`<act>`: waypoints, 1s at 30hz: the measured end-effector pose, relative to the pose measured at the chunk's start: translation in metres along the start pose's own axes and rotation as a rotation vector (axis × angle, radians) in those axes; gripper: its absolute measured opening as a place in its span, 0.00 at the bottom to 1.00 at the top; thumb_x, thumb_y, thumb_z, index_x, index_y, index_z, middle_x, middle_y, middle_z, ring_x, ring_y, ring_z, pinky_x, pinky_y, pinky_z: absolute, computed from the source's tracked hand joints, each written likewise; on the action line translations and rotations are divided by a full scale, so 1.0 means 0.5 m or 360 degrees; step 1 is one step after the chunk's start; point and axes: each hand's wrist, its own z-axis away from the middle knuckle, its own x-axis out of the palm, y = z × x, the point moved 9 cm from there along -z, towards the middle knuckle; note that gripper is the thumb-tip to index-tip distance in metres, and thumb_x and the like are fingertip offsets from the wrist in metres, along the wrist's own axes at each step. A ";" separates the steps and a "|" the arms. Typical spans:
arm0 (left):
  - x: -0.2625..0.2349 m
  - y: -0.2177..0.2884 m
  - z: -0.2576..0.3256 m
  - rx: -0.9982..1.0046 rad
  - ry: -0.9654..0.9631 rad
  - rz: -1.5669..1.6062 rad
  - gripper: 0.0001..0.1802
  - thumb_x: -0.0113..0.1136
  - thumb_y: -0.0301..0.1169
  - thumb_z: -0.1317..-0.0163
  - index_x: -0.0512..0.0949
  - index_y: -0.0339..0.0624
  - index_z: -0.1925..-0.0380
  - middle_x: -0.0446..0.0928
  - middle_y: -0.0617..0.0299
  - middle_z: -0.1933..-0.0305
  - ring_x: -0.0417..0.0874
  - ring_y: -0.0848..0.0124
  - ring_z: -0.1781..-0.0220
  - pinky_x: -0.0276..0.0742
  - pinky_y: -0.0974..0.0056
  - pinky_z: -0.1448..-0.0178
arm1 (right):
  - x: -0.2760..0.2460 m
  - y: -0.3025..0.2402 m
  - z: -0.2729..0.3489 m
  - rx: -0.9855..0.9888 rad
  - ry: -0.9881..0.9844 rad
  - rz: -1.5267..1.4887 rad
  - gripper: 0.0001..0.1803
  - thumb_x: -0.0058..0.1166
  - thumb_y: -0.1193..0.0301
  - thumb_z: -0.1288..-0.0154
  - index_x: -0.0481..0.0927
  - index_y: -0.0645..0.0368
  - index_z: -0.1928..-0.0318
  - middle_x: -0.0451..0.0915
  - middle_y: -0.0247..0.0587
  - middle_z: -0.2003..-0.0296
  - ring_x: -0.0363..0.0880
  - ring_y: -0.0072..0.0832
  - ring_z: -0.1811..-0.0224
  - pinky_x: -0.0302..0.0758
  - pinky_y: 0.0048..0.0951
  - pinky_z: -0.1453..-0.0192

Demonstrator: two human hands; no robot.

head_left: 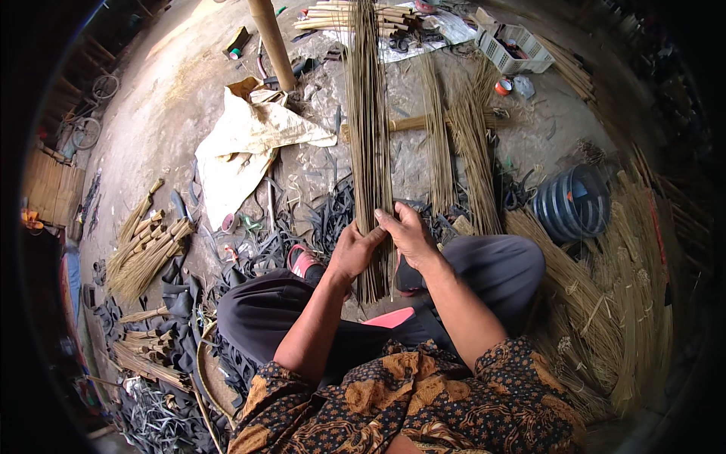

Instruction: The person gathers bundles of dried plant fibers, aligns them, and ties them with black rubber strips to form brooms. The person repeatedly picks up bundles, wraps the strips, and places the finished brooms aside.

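Observation:
A long bundle of thin brown broom sticks (367, 144) runs away from me between my knees, its near ends below my hands. My left hand (351, 253) is closed round the bundle's left side. From the right, my right hand (411, 237) grips it too, thumb and fingers pressed near the left thumb. A few sticks stand slightly apart along the right edge. Just right of the bundle, two looser bunches of similar sticks, a narrow bunch (437, 136) and a thicker bunch (475, 159), lie across a horizontal stick bundle (411, 123).
Finished small brooms (147, 253) lie at left. Dark rubber scraps (276, 242) cover the ground before me. A pale sack (246, 147) lies by a bamboo post (272, 45). At right are a clear ribbed container (572, 203), stacked sticks (628, 280) and a white crate (516, 49).

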 end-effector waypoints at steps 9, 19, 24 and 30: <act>-0.021 -0.010 -0.020 -0.0074 0.0089 0.0109 0.11 0.62 0.33 0.24 0.79 0.35 0.52 0.84 0.64 0.63 0.82 0.77 0.67 0.78 0.68 0.62 | -0.057 0.053 -0.031 0.0128 0.0222 -0.0270 0.10 0.56 0.67 0.19 0.76 0.59 0.48 0.81 0.34 0.60 0.80 0.20 0.62 0.80 0.26 0.56; -0.161 -0.001 -0.023 -0.0185 0.0538 0.0076 0.15 0.65 0.38 0.28 0.71 0.44 0.67 0.73 0.66 0.79 0.76 0.73 0.83 0.72 0.67 0.77 | -0.359 0.031 -0.186 0.0283 0.1046 0.1146 0.37 0.39 0.50 0.15 0.58 0.67 0.22 0.68 0.67 0.28 0.71 0.53 0.26 0.70 0.49 0.24; -0.231 0.051 -0.003 -0.0068 0.0670 0.0152 0.16 0.64 0.37 0.26 0.71 0.45 0.71 0.71 0.68 0.81 0.73 0.76 0.84 0.71 0.68 0.78 | -0.500 0.056 -0.266 0.0186 0.1234 0.1332 0.35 0.39 0.50 0.16 0.66 0.71 0.29 0.71 0.73 0.31 0.70 0.62 0.28 0.69 0.50 0.26; -0.217 0.059 -0.006 -0.0026 0.0457 0.0063 0.14 0.66 0.34 0.28 0.73 0.43 0.70 0.73 0.66 0.80 0.75 0.76 0.84 0.72 0.68 0.78 | -0.598 0.048 -0.339 0.0342 0.1263 0.1734 0.32 0.41 0.51 0.18 0.70 0.65 0.30 0.80 0.67 0.39 0.79 0.63 0.38 0.76 0.56 0.35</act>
